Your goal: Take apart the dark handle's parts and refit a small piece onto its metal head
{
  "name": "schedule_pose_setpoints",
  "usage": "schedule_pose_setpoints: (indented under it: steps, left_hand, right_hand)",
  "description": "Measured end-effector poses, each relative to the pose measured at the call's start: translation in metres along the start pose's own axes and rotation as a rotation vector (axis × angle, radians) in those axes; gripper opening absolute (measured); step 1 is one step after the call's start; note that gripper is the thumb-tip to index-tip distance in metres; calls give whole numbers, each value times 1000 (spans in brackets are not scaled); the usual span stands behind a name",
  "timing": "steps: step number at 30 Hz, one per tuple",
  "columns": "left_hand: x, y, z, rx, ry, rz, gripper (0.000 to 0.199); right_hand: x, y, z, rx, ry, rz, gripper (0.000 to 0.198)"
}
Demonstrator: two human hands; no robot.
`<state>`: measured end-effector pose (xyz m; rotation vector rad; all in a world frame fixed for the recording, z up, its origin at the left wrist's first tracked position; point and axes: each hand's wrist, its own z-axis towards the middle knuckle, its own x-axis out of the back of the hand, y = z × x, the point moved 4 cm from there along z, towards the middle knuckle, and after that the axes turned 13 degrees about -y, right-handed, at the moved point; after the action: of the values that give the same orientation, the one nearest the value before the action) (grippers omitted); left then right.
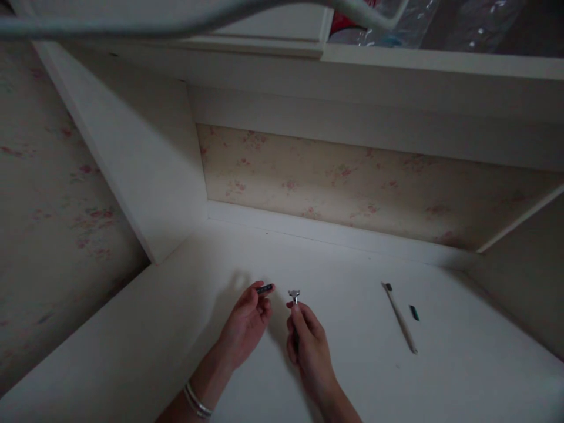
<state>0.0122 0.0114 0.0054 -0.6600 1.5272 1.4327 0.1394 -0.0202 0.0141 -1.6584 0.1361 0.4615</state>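
Note:
Between the thumb and fingers of my left hand (249,323) is a small dark razor blade cartridge (265,288), held level above the white desk. My right hand (308,346) grips a razor handle (295,297) with its silver forked head pointing up and away from me; the lower part of the handle is hidden in my fingers. A short gap separates the cartridge from the handle's head. To the right, a pale toothbrush with dark bristles (400,320) lies on the desk. Beside it rests a small dark green and black piece (414,312), too small to name surely.
The white desk (176,346) is bounded by a side panel (150,164) at left and floral wallpaper (291,176) behind. A shelf (374,94) overhangs the back, with plastic-wrapped items (405,23) on it. A pale curved bar (132,28) crosses the top of view.

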Motion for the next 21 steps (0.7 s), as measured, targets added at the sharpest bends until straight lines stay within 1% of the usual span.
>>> schedule_pose_setpoints:
  steps: [3,8,13,18,21]
  left_hand:
    - [-3,-2,-2,11,-29,9,21]
    - [-5,-8,-2,33,-36,38,23]
    - [-4,-11,-2,57,-67,71,22]
    - [-5,-12,-2,64,-95,94,20]
    - [-7,-14,-3,93,-121,115,22]
  right_hand:
    - [-2,2,-1,69,-13,98,40]
    - [1,9,-5,21,-33,192,36]
    - [0,15,-9,-35,5,257,37]
    - [-1,14,-9,-13,-12,215,42]
    - [-1,13,-10,-5,-12,185,43]
